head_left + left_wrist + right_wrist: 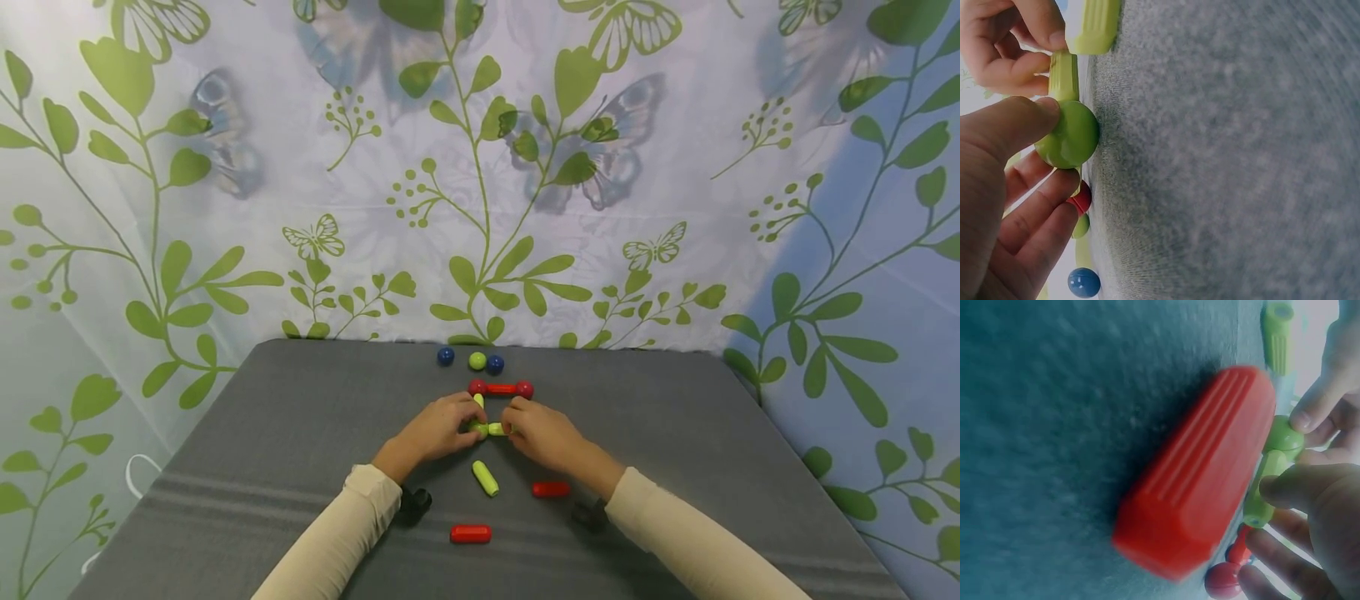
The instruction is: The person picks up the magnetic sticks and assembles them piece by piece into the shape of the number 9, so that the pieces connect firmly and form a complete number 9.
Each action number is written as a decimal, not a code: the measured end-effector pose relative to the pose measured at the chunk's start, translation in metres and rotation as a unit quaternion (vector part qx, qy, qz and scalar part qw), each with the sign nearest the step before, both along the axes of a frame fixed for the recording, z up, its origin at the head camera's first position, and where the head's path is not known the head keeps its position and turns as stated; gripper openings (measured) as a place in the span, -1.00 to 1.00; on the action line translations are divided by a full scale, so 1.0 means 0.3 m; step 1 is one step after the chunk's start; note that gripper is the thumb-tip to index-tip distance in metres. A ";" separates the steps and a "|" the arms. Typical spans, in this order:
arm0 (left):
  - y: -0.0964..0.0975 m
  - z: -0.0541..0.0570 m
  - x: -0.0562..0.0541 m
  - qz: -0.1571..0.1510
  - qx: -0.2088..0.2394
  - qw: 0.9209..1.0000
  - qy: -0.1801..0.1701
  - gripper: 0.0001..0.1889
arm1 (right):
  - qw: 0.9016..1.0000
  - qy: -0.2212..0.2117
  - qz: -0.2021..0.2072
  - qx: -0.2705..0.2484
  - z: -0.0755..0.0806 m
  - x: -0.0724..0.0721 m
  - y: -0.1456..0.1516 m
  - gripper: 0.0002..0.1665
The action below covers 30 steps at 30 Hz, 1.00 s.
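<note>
At the middle of the table, my left hand [441,428] pinches a green ball [1072,137] between thumb and fingers. My right hand [549,433] holds a short, ridged green rod [1271,464], whose near end meets that ball; its other end points right and looks free. Another green rod [478,401] runs from beside the ball toward a red ball [477,387], partly hidden by the left fingers. From there a red rod [501,389] reaches a second red ball [525,390], forming a straight bar behind the hands.
Two blue balls [446,356] and a green ball [477,361] sit near the grey table's [300,417] back edge. Closer to the person lie a loose green rod [485,478] and two red rods [551,490]. A leaf-patterned curtain [480,208] hangs behind.
</note>
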<state>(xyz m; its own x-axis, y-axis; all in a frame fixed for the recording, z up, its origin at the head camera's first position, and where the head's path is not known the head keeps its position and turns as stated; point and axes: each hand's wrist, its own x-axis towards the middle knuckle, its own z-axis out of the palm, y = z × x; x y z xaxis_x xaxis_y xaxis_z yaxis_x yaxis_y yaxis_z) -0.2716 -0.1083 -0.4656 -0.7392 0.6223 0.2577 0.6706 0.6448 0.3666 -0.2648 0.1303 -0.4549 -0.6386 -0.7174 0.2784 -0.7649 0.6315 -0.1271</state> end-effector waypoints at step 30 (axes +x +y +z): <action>0.021 0.043 -0.030 -0.008 0.003 1.000 -0.013 -0.81 | 0.999 -0.037 -0.020 0.021 -0.019 0.242 0.200 -0.77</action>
<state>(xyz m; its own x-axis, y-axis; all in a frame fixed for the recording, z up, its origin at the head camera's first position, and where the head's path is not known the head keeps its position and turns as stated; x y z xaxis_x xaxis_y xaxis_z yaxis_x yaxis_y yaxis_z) -0.2807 -0.1019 -0.4527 -0.7359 0.6322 0.2425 0.6708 0.6323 0.3875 -0.1922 0.1902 -0.4604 -0.6842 -0.7014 0.2000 -0.7289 0.6666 -0.1557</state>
